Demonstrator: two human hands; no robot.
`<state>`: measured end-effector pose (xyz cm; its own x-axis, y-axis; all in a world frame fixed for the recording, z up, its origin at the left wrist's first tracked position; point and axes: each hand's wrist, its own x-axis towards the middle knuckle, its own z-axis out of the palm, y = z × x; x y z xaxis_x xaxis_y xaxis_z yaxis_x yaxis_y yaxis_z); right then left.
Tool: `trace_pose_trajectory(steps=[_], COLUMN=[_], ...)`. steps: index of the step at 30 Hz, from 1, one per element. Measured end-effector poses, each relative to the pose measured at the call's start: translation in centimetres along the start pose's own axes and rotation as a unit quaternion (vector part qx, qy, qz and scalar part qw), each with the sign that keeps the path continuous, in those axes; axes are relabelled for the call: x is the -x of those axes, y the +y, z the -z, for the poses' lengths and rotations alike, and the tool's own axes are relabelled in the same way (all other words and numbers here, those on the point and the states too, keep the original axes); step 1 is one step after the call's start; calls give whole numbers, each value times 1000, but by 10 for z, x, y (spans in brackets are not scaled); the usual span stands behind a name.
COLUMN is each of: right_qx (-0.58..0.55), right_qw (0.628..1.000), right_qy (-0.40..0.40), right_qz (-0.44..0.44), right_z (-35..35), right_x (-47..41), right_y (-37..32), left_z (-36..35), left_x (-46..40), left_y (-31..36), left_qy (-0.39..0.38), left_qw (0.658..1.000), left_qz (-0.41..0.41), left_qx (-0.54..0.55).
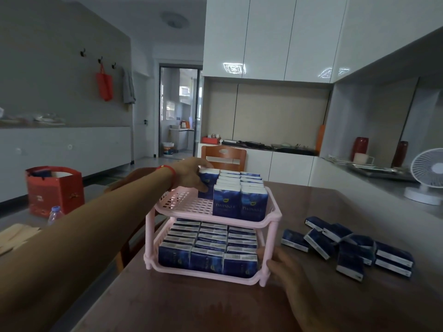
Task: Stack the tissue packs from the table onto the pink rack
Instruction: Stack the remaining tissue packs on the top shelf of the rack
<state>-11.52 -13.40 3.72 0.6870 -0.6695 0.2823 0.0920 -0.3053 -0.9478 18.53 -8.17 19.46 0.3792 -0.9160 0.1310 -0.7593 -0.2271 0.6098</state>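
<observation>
Your left hand [191, 174] grips a tissue pack [208, 184] at the far left of the pink rack [217, 213]'s top shelf, frame centre.
Push hard and the neighbouring upright packs could topple (your right hand [279, 262] clasps the rack's lower right post). Loose packs [347, 245] wait right on the brown table [191, 305]; fan [426, 176], cabinets behind.

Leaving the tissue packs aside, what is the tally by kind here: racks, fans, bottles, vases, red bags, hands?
Rack: 1
Fan: 1
Bottle: 1
Vases: 2
Red bags: 2
Hands: 2, left hand gripping a tissue pack, right hand holding the rack's near corner
Total: 9
</observation>
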Motion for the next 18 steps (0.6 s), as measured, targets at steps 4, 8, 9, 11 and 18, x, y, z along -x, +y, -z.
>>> trace_pose_trajectory(steps=[4,8,9,11,18], right_qx=[65,91,95,110,132], right_qw=[996,993,992,990,988], right_qy=[55,80,79,89,76], right_qz=[11,2,2,8,12], right_z=[1,2,2,1,2], right_x=[-5,-10,-10,-11,-6], right_y=[8,17,16,17,19], left_z=[-2,-3,-4,-5,-9], left_x=[-2,-2,-2,-3,-2], left_y=[1,2,2,1,-5], left_qy=[0,-1,0,0,-16], left_qw=[1000,1000,1000,1000,999], left_qz=[-3,-14,-17,-29,-45], left_qx=[-7,-1,0,-5,14])
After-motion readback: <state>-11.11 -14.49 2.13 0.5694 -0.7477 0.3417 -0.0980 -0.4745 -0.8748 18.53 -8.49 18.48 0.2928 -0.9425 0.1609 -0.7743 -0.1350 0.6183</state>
